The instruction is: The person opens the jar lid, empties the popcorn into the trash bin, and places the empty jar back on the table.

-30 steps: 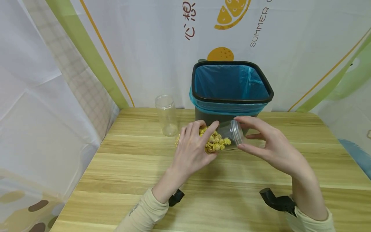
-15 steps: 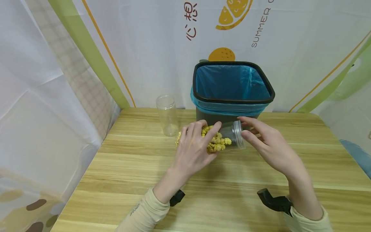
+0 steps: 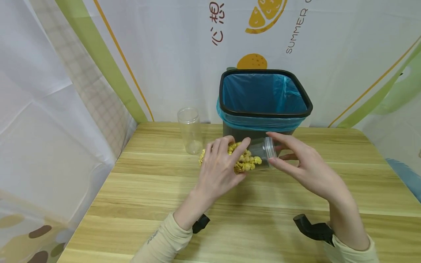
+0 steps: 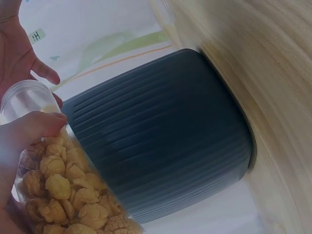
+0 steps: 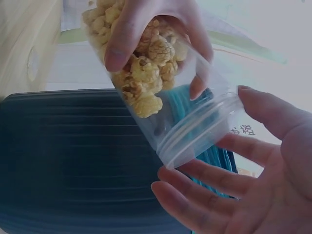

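A clear plastic jar (image 3: 257, 148) part-filled with yellow popcorn (image 3: 245, 162) lies on its side in the air, in front of the bin. My left hand (image 3: 218, 166) grips its body from above, thumb and fingers on opposite sides. At the right end sits the clear ridged lid (image 5: 200, 127). My right hand (image 3: 306, 162) spans this lid between thumb and fingers, the fingertips at its edge. Popcorn gathers toward the left end, leaving the lid end bare. In the left wrist view, the left thumb (image 4: 41, 124) presses across the jar wall.
A second clear jar (image 3: 190, 135) stands upright at the back left of the wooden table (image 3: 148, 197). Directly behind the hands is a dark ribbed bin (image 4: 161, 131) with a blue liner (image 3: 263, 93) folded over its rim. A printed curtain (image 3: 171, 54) hangs behind.
The right hand's fingers loosened and shifted on the lid half a second ago, then closed back around its edge. The left hand and the jar have stayed nearly still.
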The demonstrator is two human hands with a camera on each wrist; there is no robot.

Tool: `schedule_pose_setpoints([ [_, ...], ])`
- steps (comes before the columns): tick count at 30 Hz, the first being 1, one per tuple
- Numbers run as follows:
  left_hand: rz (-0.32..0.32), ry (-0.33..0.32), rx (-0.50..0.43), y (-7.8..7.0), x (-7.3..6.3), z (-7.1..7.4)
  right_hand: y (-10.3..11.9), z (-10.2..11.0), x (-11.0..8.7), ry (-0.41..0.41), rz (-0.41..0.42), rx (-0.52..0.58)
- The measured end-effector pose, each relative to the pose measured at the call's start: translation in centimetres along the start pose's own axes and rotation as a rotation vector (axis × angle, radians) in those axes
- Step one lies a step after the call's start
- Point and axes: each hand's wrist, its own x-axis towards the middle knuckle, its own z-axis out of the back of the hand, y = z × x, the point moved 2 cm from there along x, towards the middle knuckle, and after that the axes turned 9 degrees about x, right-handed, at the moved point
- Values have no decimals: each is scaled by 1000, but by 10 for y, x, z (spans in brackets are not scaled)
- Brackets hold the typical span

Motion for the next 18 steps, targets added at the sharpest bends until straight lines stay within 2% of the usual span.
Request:
schedule_pose_setpoints([
  [5, 7, -2, -10, 1, 0, 0, 1, 1, 0, -26, 115, 9],
  [8, 7, -1, -10, 2, 0, 0, 2, 1, 0, -30, 139, 10],
  [12, 4, -1, -7, 2, 0, 0, 3, 0, -1, -23, 117, 24],
  [18, 1, -3, -1, 2, 0, 0, 2, -1, 0, -45, 30, 43],
])
